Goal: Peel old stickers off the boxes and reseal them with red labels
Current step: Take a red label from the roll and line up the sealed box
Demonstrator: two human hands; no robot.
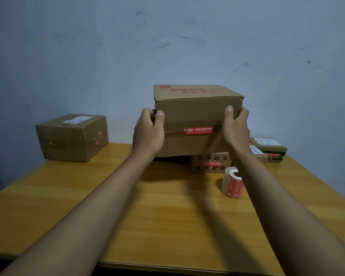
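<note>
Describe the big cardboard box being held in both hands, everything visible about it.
The big cardboard box is plain brown corrugated card with red printed characters, blurred, on its upper face. It is tilted, its seam side facing the camera, where clear tape runs along the closed flaps and a red label sits across the seam. The left hand grips its left edge and the right hand its right edge, thumbs on the near face. It seems raised above the wooden table, in front of a smaller box.
</note>
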